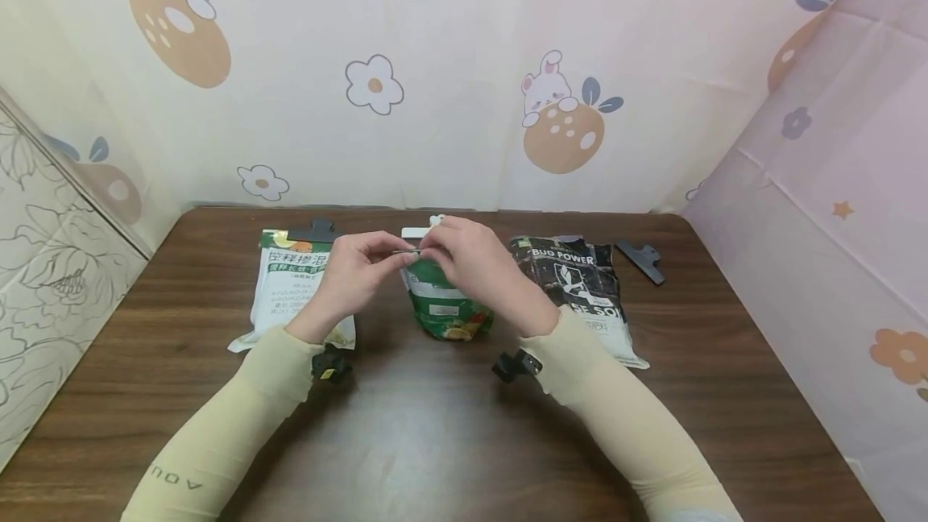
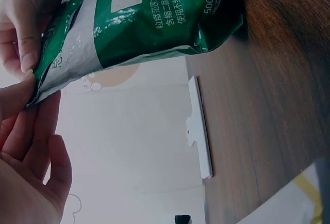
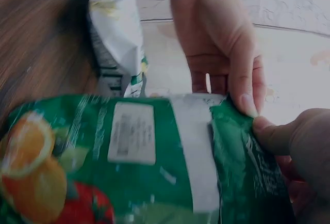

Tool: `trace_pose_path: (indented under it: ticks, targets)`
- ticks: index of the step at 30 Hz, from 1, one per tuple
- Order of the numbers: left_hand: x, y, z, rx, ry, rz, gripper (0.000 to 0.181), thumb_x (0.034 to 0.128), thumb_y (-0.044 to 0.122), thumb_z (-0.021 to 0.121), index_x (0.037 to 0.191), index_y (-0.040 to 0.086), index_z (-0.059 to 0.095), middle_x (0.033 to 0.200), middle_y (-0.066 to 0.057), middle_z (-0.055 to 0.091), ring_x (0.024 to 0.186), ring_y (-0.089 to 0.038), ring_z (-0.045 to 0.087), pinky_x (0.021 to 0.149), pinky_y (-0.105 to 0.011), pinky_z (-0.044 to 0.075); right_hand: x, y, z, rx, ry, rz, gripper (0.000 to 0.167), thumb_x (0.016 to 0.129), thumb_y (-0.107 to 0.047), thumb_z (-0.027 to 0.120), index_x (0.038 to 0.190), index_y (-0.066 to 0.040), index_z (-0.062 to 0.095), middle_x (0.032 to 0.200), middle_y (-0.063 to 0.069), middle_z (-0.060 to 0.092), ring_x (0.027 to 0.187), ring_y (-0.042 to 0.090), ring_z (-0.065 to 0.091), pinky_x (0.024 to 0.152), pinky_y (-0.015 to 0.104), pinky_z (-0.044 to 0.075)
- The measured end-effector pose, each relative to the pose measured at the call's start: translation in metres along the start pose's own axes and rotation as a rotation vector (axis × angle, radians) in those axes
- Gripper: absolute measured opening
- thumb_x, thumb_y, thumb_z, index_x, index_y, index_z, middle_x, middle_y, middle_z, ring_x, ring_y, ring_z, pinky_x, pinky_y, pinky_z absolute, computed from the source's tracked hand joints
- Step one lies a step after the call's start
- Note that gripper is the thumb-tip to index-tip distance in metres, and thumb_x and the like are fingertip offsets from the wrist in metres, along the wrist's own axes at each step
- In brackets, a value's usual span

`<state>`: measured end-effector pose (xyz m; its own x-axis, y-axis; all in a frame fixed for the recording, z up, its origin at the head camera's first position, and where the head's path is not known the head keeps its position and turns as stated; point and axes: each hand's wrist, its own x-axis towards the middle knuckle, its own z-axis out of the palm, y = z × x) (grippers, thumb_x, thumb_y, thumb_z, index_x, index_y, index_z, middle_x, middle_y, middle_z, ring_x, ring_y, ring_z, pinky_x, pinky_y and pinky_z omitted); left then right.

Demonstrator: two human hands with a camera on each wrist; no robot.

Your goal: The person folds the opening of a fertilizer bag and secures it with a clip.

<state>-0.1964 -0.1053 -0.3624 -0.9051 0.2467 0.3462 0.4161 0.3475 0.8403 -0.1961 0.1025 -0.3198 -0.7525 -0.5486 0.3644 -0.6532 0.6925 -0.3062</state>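
Note:
A green fertiliser bag (image 1: 445,308) with fruit pictures stands upright at the middle of the table. Its top edge is folded over, as the right wrist view shows. My left hand (image 1: 355,272) pinches the left end of that fold between thumb and fingers. Close beside it, my right hand (image 1: 471,256) pinches the same edge, and the two thumbs nearly meet in the right wrist view. Behind the bag, a white clip (image 2: 200,131) lies on the table, partly hidden in the head view.
A white-and-green bag (image 1: 290,280) at left carries a black clip (image 1: 313,234) along its top. To the right lies a black-and-white soil bag (image 1: 580,280), with another black clip (image 1: 641,260) beside it. A patterned curtain (image 1: 449,143) hangs behind the wooden table (image 1: 406,441).

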Motion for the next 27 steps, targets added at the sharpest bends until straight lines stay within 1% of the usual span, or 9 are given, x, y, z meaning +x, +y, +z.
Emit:
trace_pose_path:
  ticks: [4, 7, 12, 14, 19, 24, 27]
  targets:
    - [-0.001, -0.001, -0.001, 0.02, 0.001, -0.003, 0.01, 0.0893, 0.021, 0.077, 0.097, 0.015, 0.078, 0.091, 0.004, 0.075, 0.077, -0.026, 0.067, 0.063, -0.033, 0.05, -0.006, 0.005, -0.002, -0.05, 0.02, -0.068, 0.012, 0.093, -0.022, 0.072, 0.097, -0.01, 0.075, 0.089, -0.002, 0.065, 0.081, 0.013, 0.06, 0.077, 0.029, 0.052]
    - [-0.002, -0.001, -0.002, 0.032, -0.005, 0.0, 0.01, 0.0896, 0.022, 0.077, 0.098, 0.016, 0.078, 0.09, 0.005, 0.074, 0.078, -0.028, 0.067, 0.062, -0.034, 0.049, -0.012, 0.01, -0.007, -0.065, 0.034, -0.102, 0.012, 0.093, -0.022, 0.073, 0.095, -0.01, 0.075, 0.088, -0.002, 0.065, 0.08, 0.013, 0.06, 0.074, 0.029, 0.051]
    - [-0.003, 0.0, -0.002, 0.052, -0.007, 0.008, 0.008, 0.0893, 0.02, 0.077, 0.097, 0.017, 0.079, 0.089, 0.005, 0.074, 0.076, -0.024, 0.067, 0.062, -0.035, 0.049, -0.025, 0.018, -0.015, -0.061, 0.041, -0.106, 0.011, 0.092, -0.022, 0.074, 0.093, -0.011, 0.075, 0.087, -0.002, 0.065, 0.078, 0.012, 0.06, 0.072, 0.029, 0.052]
    - [-0.004, 0.0, -0.003, 0.063, -0.008, 0.014, 0.008, 0.0891, 0.019, 0.077, 0.096, 0.016, 0.079, 0.089, 0.005, 0.074, 0.076, -0.02, 0.066, 0.062, -0.035, 0.049, -0.031, 0.021, -0.018, -0.057, 0.048, -0.104, 0.011, 0.09, -0.022, 0.076, 0.092, -0.011, 0.075, 0.087, -0.002, 0.065, 0.078, 0.012, 0.061, 0.072, 0.029, 0.052]
    - [-0.006, 0.0, -0.004, 0.081, 0.0, 0.035, 0.008, 0.089, 0.017, 0.077, 0.097, 0.016, 0.079, 0.09, 0.005, 0.074, 0.079, -0.014, 0.065, 0.064, -0.035, 0.05, -0.042, 0.031, -0.022, -0.076, 0.092, -0.122, 0.011, 0.088, -0.022, 0.078, 0.089, -0.011, 0.074, 0.083, -0.003, 0.063, 0.072, 0.011, 0.06, 0.066, 0.027, 0.051]
    - [-0.008, -0.001, -0.003, 0.064, -0.009, 0.054, 0.009, 0.0886, 0.017, 0.078, 0.097, 0.016, 0.079, 0.09, 0.007, 0.074, 0.078, -0.012, 0.065, 0.061, -0.032, 0.05, -0.053, 0.041, -0.026, -0.083, 0.127, -0.136, 0.011, 0.087, -0.021, 0.079, 0.088, -0.012, 0.073, 0.082, -0.004, 0.063, 0.068, 0.009, 0.06, 0.062, 0.026, 0.049]
    - [-0.009, -0.002, -0.002, 0.058, -0.008, 0.064, 0.008, 0.0884, 0.017, 0.078, 0.097, 0.017, 0.079, 0.089, 0.007, 0.074, 0.076, -0.014, 0.066, 0.059, -0.031, 0.049, -0.058, 0.045, -0.028, -0.069, 0.141, -0.131, 0.012, 0.086, -0.02, 0.08, 0.088, -0.012, 0.073, 0.08, -0.004, 0.063, 0.066, 0.008, 0.058, 0.06, 0.027, 0.049]
